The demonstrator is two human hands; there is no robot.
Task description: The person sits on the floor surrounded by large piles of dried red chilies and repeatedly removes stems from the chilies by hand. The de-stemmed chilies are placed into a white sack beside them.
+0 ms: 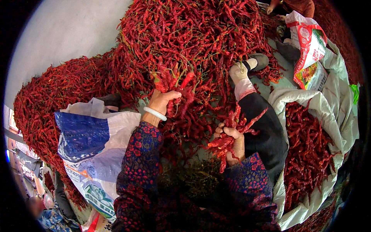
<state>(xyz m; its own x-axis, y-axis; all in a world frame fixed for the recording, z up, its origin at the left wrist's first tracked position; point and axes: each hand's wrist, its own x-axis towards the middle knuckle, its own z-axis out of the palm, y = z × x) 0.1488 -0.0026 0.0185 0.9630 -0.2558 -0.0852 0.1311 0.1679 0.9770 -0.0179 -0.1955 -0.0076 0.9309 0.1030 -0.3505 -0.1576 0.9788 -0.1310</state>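
Observation:
My left hand [161,103] is closed round a bunch of red chilli peppers [174,80] with green stems, in front of the big chilli heap [185,34]. A pale bangle circles that wrist. Lower and to the right, my right hand [233,144] grips another bundle of red chillies [225,141], their tips sticking out on both sides of the fist. Loose chillies lie on the ground between and beyond my hands. Below them is a dark patch of greenish stems [191,178].
At my right stands an open white woven sack [280,101] with chillies inside. A blue and white sack [87,135] covers my left leg. My right shoe [259,62] rests against the heap. A printed bag [309,42] and another person's arm [303,7] are at the far right.

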